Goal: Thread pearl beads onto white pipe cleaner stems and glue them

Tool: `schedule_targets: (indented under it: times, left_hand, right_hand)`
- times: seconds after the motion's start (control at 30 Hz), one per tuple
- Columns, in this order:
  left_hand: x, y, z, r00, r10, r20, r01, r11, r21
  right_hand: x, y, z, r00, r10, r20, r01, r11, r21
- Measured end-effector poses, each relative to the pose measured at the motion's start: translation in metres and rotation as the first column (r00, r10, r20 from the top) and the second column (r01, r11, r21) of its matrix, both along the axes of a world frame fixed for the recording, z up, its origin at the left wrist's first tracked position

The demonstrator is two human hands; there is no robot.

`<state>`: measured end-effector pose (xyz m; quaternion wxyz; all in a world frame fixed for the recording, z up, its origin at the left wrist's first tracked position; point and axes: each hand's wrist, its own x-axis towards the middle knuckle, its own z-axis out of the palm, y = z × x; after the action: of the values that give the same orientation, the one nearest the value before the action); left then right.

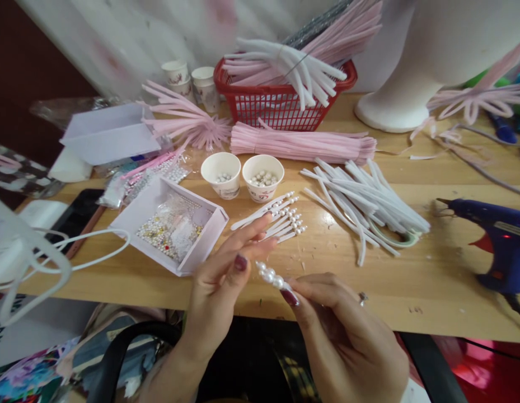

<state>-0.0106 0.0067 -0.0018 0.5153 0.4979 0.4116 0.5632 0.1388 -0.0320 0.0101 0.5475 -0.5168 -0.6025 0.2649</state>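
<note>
Near the centre of the frame, the right hand (347, 336) pinches a pearl-beaded stem (271, 277) between thumb and forefinger, several white pearls showing beyond the grip. The left hand (218, 280) is open beside its tip, fingers extended, apparently holding nothing.

Just beyond, a row of pearl-tipped stems (292, 214) looks finished, though the left fingers overlap its near end. The stem in hand seems largely beaded. Loose beads remain in the left paper cup (226, 189) and the right paper cup (263, 193); a white pipe-cleaner bundle (369, 204) at right of centre shows no beads.

A white box (205, 245) of mixed beads sits left of the row. A blue glue gun (495, 218), its red light lit, occupies the right edge. A red basket (280, 109) and a pink pipe-cleaner bundle (301, 143) crowd the upper centre.
</note>
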Motion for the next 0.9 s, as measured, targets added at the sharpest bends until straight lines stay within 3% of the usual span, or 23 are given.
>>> schedule_targets:
  times: [0.17, 0.3, 0.43, 0.6, 0.9]
  left_hand:
    - [0.003, -0.005, -0.002, 0.988, 0.148, -0.046, -0.142, 0.983, 0.119]
    - [0.006, -0.010, -0.006, 0.981, 0.141, -0.130, -0.109, 0.969, 0.224]
    - [0.011, -0.011, -0.008, 0.939, 0.214, -0.268, -0.127, 0.942, 0.310]
    - [0.012, -0.007, -0.006, 0.922, 0.232, -0.310, -0.120, 0.933, 0.339]
    - [0.006, -0.005, -0.007, 0.886, 0.240, -0.396, -0.060, 0.907, 0.416]
  right_hand:
    - [-0.002, 0.001, -0.002, 0.994, -0.048, -0.094, 0.046, 0.999, -0.025]
    - [-0.004, 0.002, -0.007, 0.985, -0.057, -0.163, 0.044, 0.996, -0.082]
    - [-0.007, 0.002, -0.012, 0.980, -0.039, -0.194, 0.018, 0.994, -0.111]
    - [-0.010, -0.002, -0.012, 0.968, 0.000, -0.249, -0.027, 0.994, -0.104]
    - [-0.015, -0.006, -0.011, 0.960, -0.050, -0.276, 0.017, 0.993, -0.121]
